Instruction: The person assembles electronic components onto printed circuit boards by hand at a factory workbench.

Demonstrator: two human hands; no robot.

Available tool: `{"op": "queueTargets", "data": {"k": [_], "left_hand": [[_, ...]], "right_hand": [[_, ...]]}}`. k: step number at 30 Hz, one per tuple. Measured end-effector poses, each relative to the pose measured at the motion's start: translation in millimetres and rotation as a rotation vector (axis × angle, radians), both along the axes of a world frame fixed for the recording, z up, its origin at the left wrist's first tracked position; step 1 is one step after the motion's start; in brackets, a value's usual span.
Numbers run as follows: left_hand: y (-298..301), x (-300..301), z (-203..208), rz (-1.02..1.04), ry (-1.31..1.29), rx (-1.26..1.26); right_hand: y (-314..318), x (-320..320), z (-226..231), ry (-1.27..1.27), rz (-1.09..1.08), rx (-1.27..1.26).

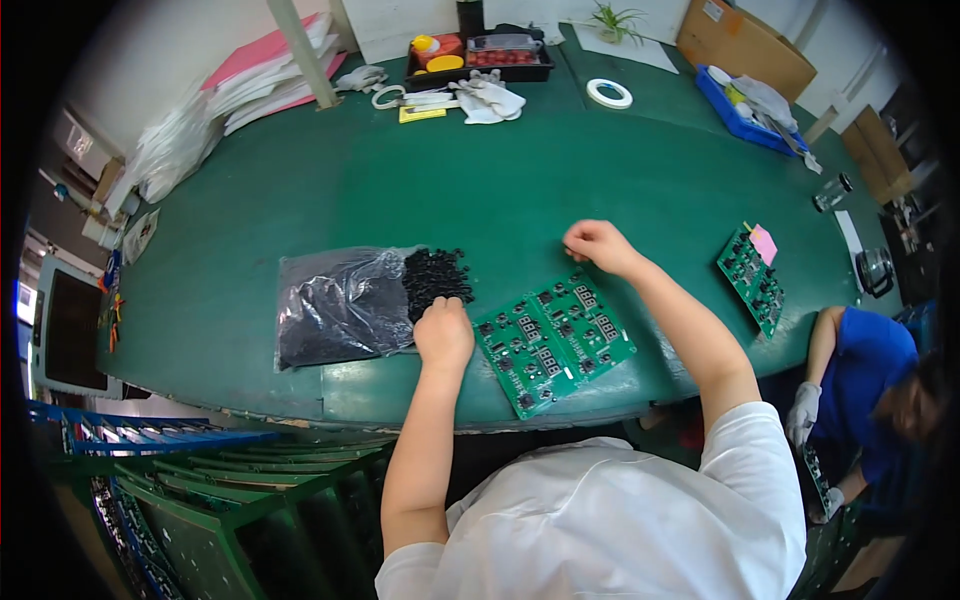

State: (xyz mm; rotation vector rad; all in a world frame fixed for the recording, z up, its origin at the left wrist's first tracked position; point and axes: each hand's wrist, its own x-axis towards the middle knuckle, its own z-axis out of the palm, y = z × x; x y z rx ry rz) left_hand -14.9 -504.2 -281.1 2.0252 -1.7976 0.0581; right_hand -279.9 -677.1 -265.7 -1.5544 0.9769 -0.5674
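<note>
A clear plastic bag (335, 312) full of small black parts lies on the green table, its right end open. Loose black parts (436, 278) spill out there in a heap. At the near edge of the heap, my left hand (444, 333) has its fingers closed; what they hold, if anything, is hidden. Just right of it lies a green circuit board panel (556, 340) with several digit displays and small black components. My right hand (598, 245) is over the table beyond the panel's far corner, fingers curled together, and anything in them is too small to make out.
Another circuit board (752, 280) with a pink slip lies right, near a co-worker (865, 370) in blue with gloves. At the back are a black tray (510, 73), white gloves (488, 98), a tape roll (609, 94) and a blue bin (745, 125). Green racks (220, 500) stand lower left.
</note>
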Motion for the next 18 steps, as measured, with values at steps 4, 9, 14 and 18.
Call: {"op": "queueTargets", "data": {"k": [4, 9, 14, 18], "left_hand": [[3, 1, -3, -0.037, -0.019, -0.047], [6, -11, 9, -0.006, 0.175, -0.108], [13, -49, 28, -0.163, 0.548, -0.106], [22, -86, 43, -0.277, 0.660, 0.015]], "right_hand": [[46, -66, -19, -0.009, -0.055, 0.000], [71, -58, -26, -0.057, -0.075, -0.139], [72, -55, -31, 0.010, -0.112, -0.332], [73, -56, -28, 0.083, -0.045, -0.389]]}}
